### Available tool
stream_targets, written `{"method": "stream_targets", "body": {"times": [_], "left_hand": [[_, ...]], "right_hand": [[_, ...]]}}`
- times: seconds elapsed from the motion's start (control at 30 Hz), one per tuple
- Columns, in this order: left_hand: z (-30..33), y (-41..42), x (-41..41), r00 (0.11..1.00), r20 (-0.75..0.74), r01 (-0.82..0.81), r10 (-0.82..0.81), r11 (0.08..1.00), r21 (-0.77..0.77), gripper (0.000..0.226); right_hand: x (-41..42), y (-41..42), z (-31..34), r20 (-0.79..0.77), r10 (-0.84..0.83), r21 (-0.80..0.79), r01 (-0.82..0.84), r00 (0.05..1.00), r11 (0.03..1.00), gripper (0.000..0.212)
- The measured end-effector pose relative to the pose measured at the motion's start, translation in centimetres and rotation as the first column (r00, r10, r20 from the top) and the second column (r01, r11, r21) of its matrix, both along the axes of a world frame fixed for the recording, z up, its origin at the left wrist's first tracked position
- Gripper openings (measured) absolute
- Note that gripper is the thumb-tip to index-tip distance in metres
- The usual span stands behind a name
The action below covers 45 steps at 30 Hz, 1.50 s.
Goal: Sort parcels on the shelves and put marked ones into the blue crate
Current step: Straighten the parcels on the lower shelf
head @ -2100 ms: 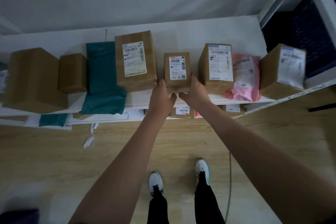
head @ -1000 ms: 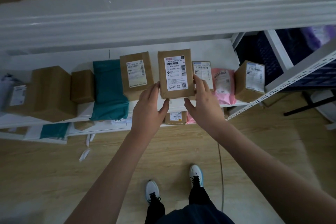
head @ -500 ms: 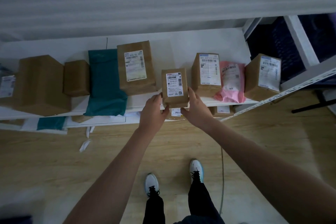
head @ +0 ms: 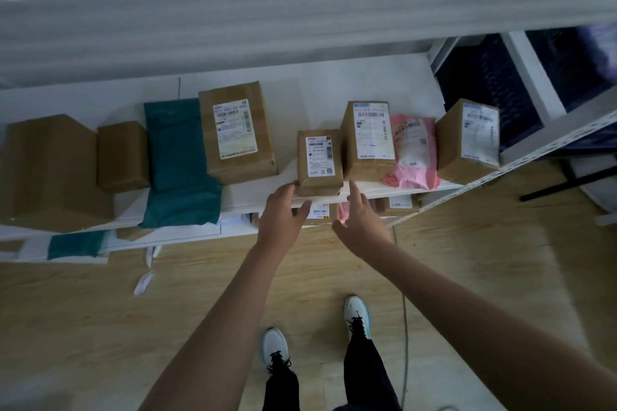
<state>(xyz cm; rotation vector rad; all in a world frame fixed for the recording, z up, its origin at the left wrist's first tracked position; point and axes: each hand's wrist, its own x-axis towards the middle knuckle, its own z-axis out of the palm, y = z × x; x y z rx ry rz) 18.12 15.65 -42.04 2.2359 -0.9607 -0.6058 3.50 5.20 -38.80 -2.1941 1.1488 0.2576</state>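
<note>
A small brown box [head: 319, 160] with a white label stands at the front edge of the white shelf [head: 334, 83]. My left hand [head: 283, 215] is just below its left corner, fingers apart, perhaps still brushing it. My right hand [head: 359, 218] is to its lower right, open and off the box. On the same shelf stand a taller labelled box [head: 235, 133], another labelled box [head: 367, 137], a pink mailer [head: 412, 152], a box at the right end [head: 469, 140] and a teal mailer [head: 178, 157]. A dark blue crate [head: 484, 83] sits behind the shelf post at the right.
Two plain brown boxes [head: 50, 170] [head: 122, 155] stand at the shelf's left. A lower shelf holds more parcels [head: 320, 212]. An upper shelf's edge [head: 300, 3] overhangs at the top. Wood floor, my white shoes [head: 275, 347] and a cable [head: 405, 327] lie below.
I lifted the small box with both hands, brought it close, then set it back on the shelf edge. Both hands have now let go and drawn back a little.
</note>
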Motion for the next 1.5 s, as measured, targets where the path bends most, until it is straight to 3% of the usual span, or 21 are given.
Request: {"method": "stream_targets", "body": {"times": [0.27, 0.43, 0.57, 0.77, 0.93, 1.13, 1.23, 1.33, 1.5], "left_hand": [[2.2, 9.1, -0.9, 0.994, -0.076, 0.084, -0.084, 0.996, -0.009, 0.042], [3.1, 14.3, 2.1, 0.997, -0.057, 0.054, -0.053, 0.998, 0.011, 0.053], [4.8, 16.0, 5.1, 0.999, -0.001, -0.04, 0.04, 0.999, -0.006, 0.045], [5.8, 15.7, 8.8, 0.989, 0.076, -0.131, 0.129, 0.991, 0.025, 0.052], [5.3, 13.4, 11.7, 0.985, 0.072, -0.162, 0.159, 0.986, 0.039, 0.067], [4.3, 8.4, 15.2, 0.992, 0.049, -0.121, 0.116, 0.986, 0.116, 0.091], [3.3, 6.1, 16.5, 0.998, 0.04, -0.055, 0.051, 0.993, 0.105, 0.082], [2.4, 5.2, 17.6, 0.999, 0.036, -0.021, 0.018, 0.997, 0.07, 0.061], [3.1, 5.9, 16.5, 0.999, 0.037, -0.035, 0.037, 0.998, -0.05, 0.061]], "right_hand": [[-1.9, 4.1, 2.6, 0.047, -0.035, -0.027, 0.036, 0.998, 0.999, 0.078], [0.2, 5.9, 4.7, 0.098, -0.034, -0.091, 0.043, 0.995, 0.995, 0.07], [3.1, 6.9, 6.0, 0.118, 0.002, -0.096, 0.01, 0.993, 0.995, 0.06], [8.7, 5.4, 6.5, 0.148, 0.046, -0.05, -0.039, 0.988, 0.998, 0.068], [12.4, 3.5, 5.8, 0.157, 0.037, -0.008, -0.036, 0.987, 0.999, 0.057], [17.1, 1.3, 3.5, 0.106, -0.015, 0.065, 0.008, 0.994, 0.998, 0.08], [18.8, 0.2, 2.3, 0.141, -0.073, 0.12, 0.056, 0.987, 0.991, 0.085], [19.5, -0.5, 1.5, 0.172, -0.086, 0.131, 0.064, 0.981, 0.989, 0.077], [18.3, 0.6, 2.3, 0.151, -0.031, 0.077, 0.019, 0.988, 0.997, 0.076]]}}
